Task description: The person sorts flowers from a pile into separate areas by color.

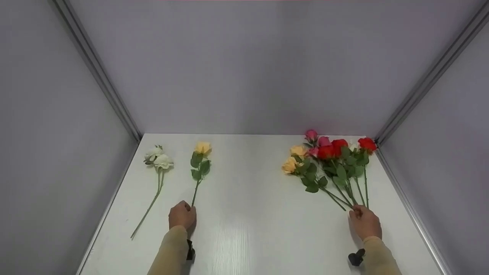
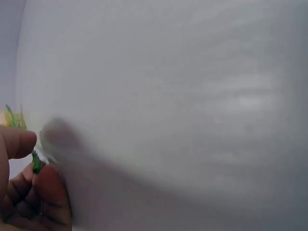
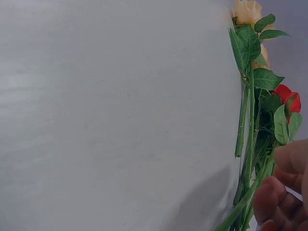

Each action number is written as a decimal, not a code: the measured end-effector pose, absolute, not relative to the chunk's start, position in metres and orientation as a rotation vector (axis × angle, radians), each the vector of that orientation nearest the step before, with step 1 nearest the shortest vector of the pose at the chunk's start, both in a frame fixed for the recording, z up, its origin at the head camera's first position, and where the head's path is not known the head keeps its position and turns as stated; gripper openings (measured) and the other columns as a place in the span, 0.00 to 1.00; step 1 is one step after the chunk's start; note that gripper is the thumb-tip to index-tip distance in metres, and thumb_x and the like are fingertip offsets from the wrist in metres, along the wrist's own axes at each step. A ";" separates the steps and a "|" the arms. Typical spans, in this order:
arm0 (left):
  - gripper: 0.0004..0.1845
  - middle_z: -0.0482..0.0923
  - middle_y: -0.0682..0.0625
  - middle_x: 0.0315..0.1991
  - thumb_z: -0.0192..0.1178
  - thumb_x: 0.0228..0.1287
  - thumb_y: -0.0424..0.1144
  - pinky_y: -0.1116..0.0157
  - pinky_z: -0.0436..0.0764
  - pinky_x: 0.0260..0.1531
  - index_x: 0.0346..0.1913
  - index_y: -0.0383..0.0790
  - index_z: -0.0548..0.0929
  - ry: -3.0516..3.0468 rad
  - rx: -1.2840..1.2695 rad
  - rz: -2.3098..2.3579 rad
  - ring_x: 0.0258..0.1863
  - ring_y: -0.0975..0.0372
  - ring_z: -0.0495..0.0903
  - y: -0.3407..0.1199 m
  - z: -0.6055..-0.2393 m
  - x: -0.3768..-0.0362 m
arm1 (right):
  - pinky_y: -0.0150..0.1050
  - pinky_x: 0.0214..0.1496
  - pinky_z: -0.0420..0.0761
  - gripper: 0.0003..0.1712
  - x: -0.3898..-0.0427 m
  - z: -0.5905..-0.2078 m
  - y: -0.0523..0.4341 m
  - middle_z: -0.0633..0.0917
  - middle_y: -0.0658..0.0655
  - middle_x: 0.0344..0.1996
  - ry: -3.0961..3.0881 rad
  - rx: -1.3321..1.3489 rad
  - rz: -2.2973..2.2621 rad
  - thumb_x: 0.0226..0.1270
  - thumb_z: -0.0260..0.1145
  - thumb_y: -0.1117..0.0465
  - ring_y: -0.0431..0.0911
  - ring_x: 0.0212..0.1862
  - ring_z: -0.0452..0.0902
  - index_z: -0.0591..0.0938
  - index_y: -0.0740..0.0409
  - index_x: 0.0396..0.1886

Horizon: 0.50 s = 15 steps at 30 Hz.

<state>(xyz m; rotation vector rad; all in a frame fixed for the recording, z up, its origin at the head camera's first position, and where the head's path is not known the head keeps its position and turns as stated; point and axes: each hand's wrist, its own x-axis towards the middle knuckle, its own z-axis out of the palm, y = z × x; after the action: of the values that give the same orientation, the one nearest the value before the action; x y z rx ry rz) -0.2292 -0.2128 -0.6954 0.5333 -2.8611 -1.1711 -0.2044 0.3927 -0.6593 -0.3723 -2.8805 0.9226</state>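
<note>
My left hand (image 1: 182, 215) pinches the lower stem of a yellow rose (image 1: 203, 148), whose bloom points toward the back wall. In the left wrist view the green stem end (image 2: 36, 164) shows between thumb and fingers. At the right, my right hand (image 1: 365, 222) pinches a green stem (image 3: 248, 196) at the lower end of a mixed bunch. Red roses (image 1: 331, 149), pink roses (image 1: 324, 141), yellow roses (image 1: 290, 165) and a partly hidden white bloom (image 1: 353, 146) make up that bunch. Which bloom tops the pinched stem is hard to tell; it appears to be a red rose.
White flowers (image 1: 163, 161) with long stems lie on the left of the white table (image 1: 244, 191). Grey panels enclose the back (image 1: 244, 68) and both sides. The right bunch lies close to the back right corner.
</note>
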 end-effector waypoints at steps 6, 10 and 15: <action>0.11 0.75 0.48 0.23 0.58 0.64 0.40 0.57 0.72 0.28 0.27 0.38 0.76 -2.841 0.536 -1.164 0.25 0.55 0.73 -0.217 -0.699 -0.228 | 0.56 0.45 0.74 0.18 -0.203 -0.662 0.396 0.77 0.66 0.45 -2.847 -0.436 0.878 0.68 0.61 0.59 0.61 0.47 0.76 0.77 0.65 0.53; 0.12 0.74 0.47 0.22 0.58 0.64 0.41 0.56 0.72 0.28 0.26 0.37 0.76 -2.821 0.541 -1.110 0.24 0.55 0.72 -0.218 -0.704 -0.230 | 0.60 0.48 0.71 0.23 -0.201 -0.666 0.397 0.73 0.68 0.51 -2.896 -0.528 0.888 0.70 0.59 0.55 0.65 0.52 0.72 0.74 0.63 0.58; 0.12 0.75 0.47 0.23 0.58 0.63 0.41 0.55 0.73 0.29 0.26 0.37 0.76 -2.830 0.553 -1.097 0.25 0.54 0.72 -0.218 -0.708 -0.233 | 0.60 0.49 0.71 0.25 -0.203 -0.671 0.396 0.68 0.69 0.56 -2.896 -0.527 0.852 0.71 0.58 0.54 0.67 0.54 0.71 0.70 0.60 0.64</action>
<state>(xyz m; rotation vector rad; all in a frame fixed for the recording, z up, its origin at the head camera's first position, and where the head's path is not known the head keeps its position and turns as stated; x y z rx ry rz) -0.2327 -0.2180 -0.7078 0.5533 -2.8302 -1.0971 -0.2030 0.3962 -0.6711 -0.5265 -2.8955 0.8520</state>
